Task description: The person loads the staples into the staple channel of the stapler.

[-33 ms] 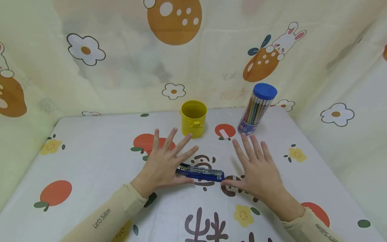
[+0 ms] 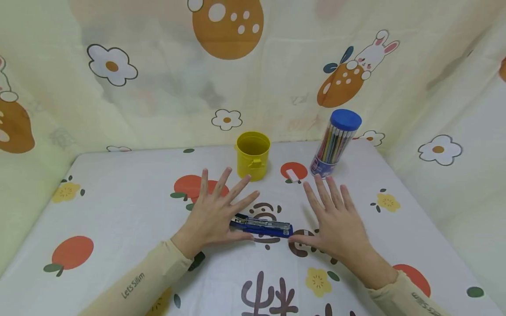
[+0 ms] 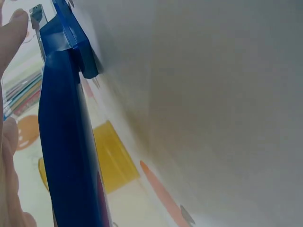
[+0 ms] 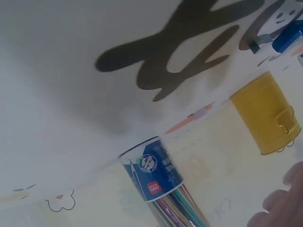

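A blue stapler with its metal magazine exposed lies near the middle of the table. My left hand is spread over its left part, with fingers straight, and hides that end. In the left wrist view the stapler's blue body looms large beside the fingers. My right hand has its fingers spread as well; its thumb tip is by the stapler's right end, and whether they touch I cannot tell. A dark piece shows beside my left wrist; whether it belongs to the stapler is unclear.
Behind the hands stands a yellow cup-like bucket. To its right are a small pale eraser-like block and a blue-lidded clear tube of pencils. A printed cloth covers the table, and a patterned curtain hangs at the back.
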Demonstrator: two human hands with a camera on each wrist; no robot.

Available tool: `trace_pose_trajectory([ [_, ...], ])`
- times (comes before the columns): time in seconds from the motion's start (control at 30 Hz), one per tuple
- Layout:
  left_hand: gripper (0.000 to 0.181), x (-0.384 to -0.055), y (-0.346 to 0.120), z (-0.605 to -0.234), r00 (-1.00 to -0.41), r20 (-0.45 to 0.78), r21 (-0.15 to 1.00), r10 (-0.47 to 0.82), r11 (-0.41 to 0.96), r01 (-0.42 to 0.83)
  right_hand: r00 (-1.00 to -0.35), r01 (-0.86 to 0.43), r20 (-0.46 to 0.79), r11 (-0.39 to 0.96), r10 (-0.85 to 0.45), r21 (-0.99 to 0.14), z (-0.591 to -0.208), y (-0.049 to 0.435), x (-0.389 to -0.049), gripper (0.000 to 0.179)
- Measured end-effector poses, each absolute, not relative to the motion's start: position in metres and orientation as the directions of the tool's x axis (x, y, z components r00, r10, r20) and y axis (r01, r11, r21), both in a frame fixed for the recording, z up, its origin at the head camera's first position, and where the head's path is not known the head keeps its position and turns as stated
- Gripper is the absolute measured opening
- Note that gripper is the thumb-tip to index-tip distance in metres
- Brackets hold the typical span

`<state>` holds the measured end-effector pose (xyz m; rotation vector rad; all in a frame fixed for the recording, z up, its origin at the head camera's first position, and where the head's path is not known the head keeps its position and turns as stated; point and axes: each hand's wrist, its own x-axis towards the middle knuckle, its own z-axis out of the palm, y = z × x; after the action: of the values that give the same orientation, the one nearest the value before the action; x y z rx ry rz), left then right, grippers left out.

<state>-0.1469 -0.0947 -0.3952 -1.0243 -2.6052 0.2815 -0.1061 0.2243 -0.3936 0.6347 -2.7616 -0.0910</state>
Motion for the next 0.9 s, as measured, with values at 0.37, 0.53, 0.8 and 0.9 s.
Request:
trace_pose_trajectory([
  [0.37,0.103,-0.156,-0.097,-0.383,-0.754,0.112,0.022,0.647,0.757,0.653,-0.96,-0.275,0.0,0.943,-0.28,-0.187,-0.365,0.222,-0.113,0.127],
  [0.53,0.105,-0.162,-0.109,-0.374,-0.791,0.039,0.358,0.611,0.73,0.582,-0.963,-0.166,-0.122,0.885,-0.241,-0.435,-0.353,0.224,-0.119,0.112],
  [0.8,0.098,-0.173,-0.123,-0.37,-0.801,-0.031,0.573,0.598,0.667,0.476,-0.909,-0.109,-0.245,0.76,-0.337,-0.641,-0.347,0.233,-0.124,0.085],
  [0.9,0.093,-0.178,-0.126,-0.376,-0.774,-0.053,0.615,0.631,0.631,0.473,-0.889,-0.087,-0.281,0.735,-0.362,-0.672,-0.347,0.236,-0.127,0.082],
])
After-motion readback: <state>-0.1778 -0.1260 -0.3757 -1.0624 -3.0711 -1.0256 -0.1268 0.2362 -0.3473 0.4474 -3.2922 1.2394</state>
